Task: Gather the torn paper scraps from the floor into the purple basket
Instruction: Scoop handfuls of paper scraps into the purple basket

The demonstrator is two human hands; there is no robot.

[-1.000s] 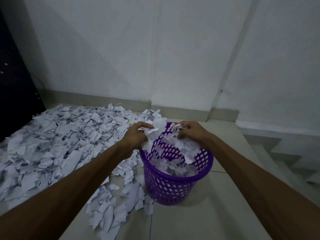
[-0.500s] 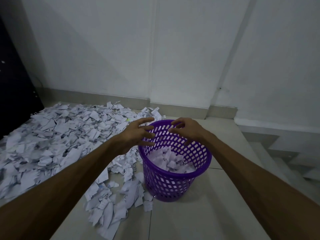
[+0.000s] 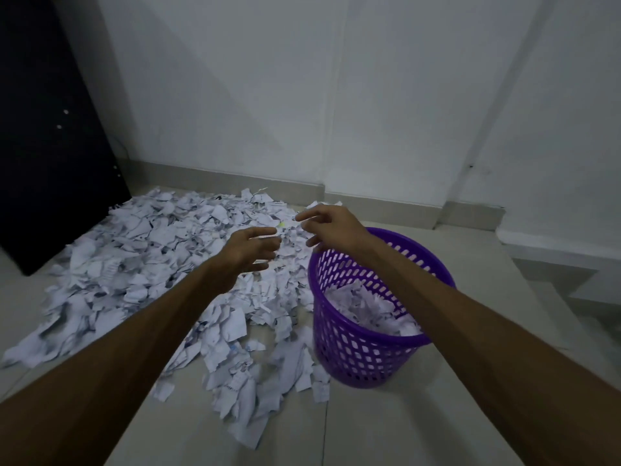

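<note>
Above the tiled floor, 2 bare hands reach forward with nothing in them. Fingers of the left hand are spread and relaxed; those of the right hand are loosely parted too, its forearm crossing over the round purple perforated plastic basket. Below and left of the fingers lies the wide heap of torn white paper scraps, running up to the basket's left side. More scraps sit inside the basket, right of the fingers.

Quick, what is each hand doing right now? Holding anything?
Left hand: open, holding nothing, above the paper scraps.
Right hand: open, holding nothing.
</note>
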